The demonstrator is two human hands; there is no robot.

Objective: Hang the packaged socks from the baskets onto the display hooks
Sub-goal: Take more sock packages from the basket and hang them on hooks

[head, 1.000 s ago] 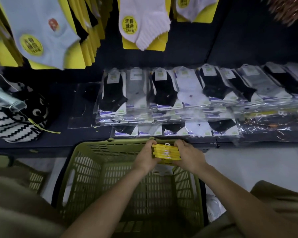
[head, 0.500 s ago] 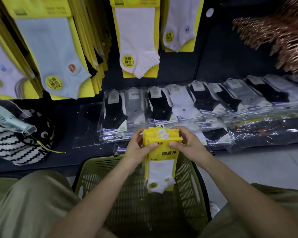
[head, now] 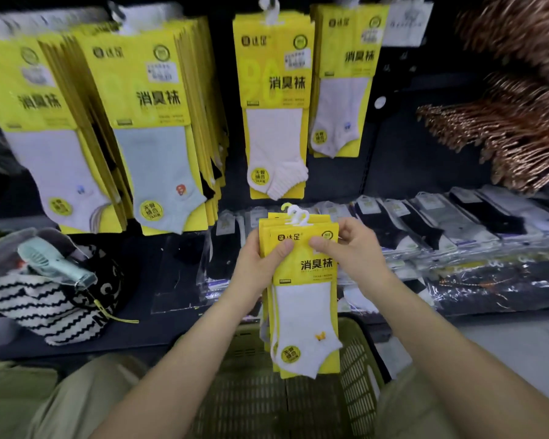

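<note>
The dark display wall (head: 403,160) fills the view from nine to three o'clock, its hooks crowded with yellow-carded sock packs (head: 152,128). At six o'clock sits the olive slatted plastic basket (head: 355,369), under your arms so any pack that slips should drop back in. Above it, at centre, you hold a small stack of yellow-carded white ankle socks (head: 305,299) upright, white hanger loops (head: 295,217) at twelve o'clock for threading. Your left hand (head: 260,264) clamps the stack's edge; your right hand (head: 352,251) pinches the front card, likely to peel it off.
</note>
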